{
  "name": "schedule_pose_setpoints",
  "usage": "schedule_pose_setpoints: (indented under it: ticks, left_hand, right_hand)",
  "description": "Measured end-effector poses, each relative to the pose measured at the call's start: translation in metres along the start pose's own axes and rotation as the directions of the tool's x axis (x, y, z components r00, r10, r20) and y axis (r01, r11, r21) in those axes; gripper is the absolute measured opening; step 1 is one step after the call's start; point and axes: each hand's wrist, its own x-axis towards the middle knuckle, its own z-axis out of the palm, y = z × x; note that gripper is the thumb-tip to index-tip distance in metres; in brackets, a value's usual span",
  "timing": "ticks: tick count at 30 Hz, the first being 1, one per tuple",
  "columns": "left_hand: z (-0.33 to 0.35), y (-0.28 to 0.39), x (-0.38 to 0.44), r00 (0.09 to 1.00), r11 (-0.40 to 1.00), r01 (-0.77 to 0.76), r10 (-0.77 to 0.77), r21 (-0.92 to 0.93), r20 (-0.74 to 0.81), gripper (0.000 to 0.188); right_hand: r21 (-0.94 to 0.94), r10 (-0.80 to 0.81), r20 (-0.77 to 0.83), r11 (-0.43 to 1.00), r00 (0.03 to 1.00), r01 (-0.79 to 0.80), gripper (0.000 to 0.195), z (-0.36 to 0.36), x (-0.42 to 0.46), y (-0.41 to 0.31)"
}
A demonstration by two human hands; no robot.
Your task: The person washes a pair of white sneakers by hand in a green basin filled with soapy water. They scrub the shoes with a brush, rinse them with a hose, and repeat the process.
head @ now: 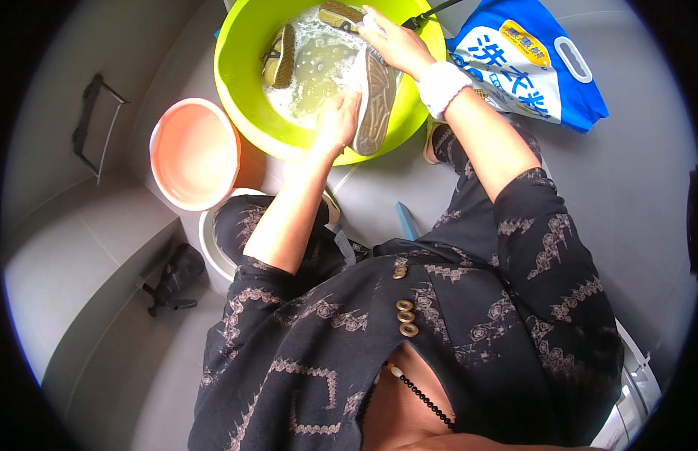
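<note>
A lime-green plastic basin (245, 107) holds cloudy, foamy water (321, 62). My left hand (336, 121) grips the side of a wet shoe (376, 104), whose grey-brown patterned sole faces up. My right hand (397, 45), with a white band at the wrist, is at the shoe's far end, fingers closed on something white; whether that is part of the shoe or a separate thing, I cannot tell. One olive shoe (281, 56) leans on the basin's left inner wall. Another brown-soled shoe (340, 16) lies at the far side, beside my right fingers.
A pink bucket (196, 155) stands left of the basin, and a blue-and-white laundry powder bag (529, 67) lies to the right. A black handle or cord (433, 14) crosses the basin's far right rim. Below the bucket is a white round rim (208, 242). A metal handle (104, 129) is farther left.
</note>
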Motion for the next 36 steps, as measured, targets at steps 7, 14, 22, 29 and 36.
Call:
schedule_pose_setpoints:
  ticks: [7, 14, 22, 29, 36]
  left_hand:
    - [-0.027, 0.01, 0.025, 0.958, 0.762, 0.21, -0.284, -0.613, -0.025, 0.042]
    - [-0.003, -0.003, 0.029, 0.953, 0.754, 0.244, -0.304, -0.61, 0.006, 0.036]
    - [0.016, 0.001, 0.026, 0.94, 0.607, 0.209, -0.342, -0.767, -0.014, 0.034]
    - [-0.02, -0.042, 0.058, 0.967, 0.354, 0.034, -0.248, -0.934, -0.058, 0.038]
    - [-0.013, -0.031, 0.061, 0.97, 0.391, 0.041, -0.236, -0.919, -0.058, 0.035]
  right_hand:
    - [0.012, -0.411, 0.106, 0.911, 0.905, 0.412, 0.055, 0.049, -0.069, -0.03]
    - [0.05, -0.243, 0.008, 0.969, 0.97, 0.242, 0.051, 0.044, -0.044, -0.019]
    - [-0.003, -0.132, 0.065, 0.991, 0.989, 0.132, 0.043, 0.029, -0.019, -0.011]
    - [-0.141, -0.215, 0.355, 0.95, 0.91, 0.28, 0.053, 0.027, -0.078, -0.063]
    - [0.095, 0.085, 0.027, 0.992, 0.996, -0.087, 0.051, 0.015, -0.008, 0.024]
